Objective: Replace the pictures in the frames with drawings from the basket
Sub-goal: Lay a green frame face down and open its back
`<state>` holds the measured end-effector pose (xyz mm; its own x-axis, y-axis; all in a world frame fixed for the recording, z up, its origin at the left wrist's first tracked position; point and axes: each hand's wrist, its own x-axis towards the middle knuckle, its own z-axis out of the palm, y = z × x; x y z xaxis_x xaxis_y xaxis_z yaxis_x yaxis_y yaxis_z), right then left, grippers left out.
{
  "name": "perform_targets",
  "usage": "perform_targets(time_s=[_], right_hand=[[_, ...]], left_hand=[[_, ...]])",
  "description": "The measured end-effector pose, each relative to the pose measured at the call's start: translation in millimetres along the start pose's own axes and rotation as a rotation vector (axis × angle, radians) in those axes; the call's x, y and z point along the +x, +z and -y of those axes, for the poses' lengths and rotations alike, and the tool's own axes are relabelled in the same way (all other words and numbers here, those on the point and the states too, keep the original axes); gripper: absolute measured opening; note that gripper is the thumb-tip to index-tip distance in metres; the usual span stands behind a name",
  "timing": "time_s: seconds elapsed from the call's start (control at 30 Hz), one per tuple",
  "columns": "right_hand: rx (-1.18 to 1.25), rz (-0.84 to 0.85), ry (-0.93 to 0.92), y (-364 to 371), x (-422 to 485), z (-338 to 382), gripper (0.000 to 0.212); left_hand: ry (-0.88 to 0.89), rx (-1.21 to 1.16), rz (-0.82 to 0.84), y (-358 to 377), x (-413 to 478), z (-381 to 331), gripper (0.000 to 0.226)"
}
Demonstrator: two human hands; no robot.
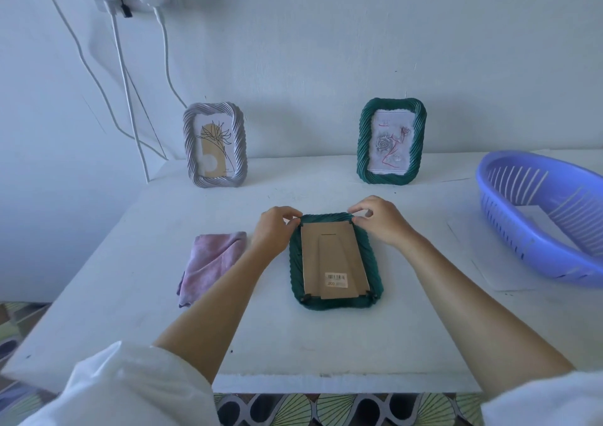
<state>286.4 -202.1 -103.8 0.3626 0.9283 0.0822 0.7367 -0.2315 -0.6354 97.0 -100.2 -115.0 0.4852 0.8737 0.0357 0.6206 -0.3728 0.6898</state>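
dark green twisted-rim picture frame (336, 259) lies face down, cardboard back up, mid white surface (326, 344) | left hand (275, 226): fingers pinch its far-left corner | right hand (380, 221): fingers pinch its far-right corner | purple slotted plastic basket (548, 217) at right, well apart | 2 other frames stand at wall

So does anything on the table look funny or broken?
Nothing looks broken. One green frame lies face down, cardboard back up, while the grey frame and the standing green frame are upright by the wall. The left hand and right hand pinch its top corners.
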Motion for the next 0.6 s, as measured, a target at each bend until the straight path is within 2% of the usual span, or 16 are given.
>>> perform_targets(time_s=[0.1,0.3,0.6], right_hand=[[-0.033,0.089,-0.029,1,10,-6,0.019],[-0.056,0.166,-0.074,-5,21,-10,0.013],[-0.018,0.183,-0.054,-8,27,-11,0.006]], left_hand=[[0.054,0.049,0.076,-1,12,2,0.019],[0.121,0.193,0.250,-14,28,1,0.018],[0.195,0.200,0.193,-14,26,1,0.016]])
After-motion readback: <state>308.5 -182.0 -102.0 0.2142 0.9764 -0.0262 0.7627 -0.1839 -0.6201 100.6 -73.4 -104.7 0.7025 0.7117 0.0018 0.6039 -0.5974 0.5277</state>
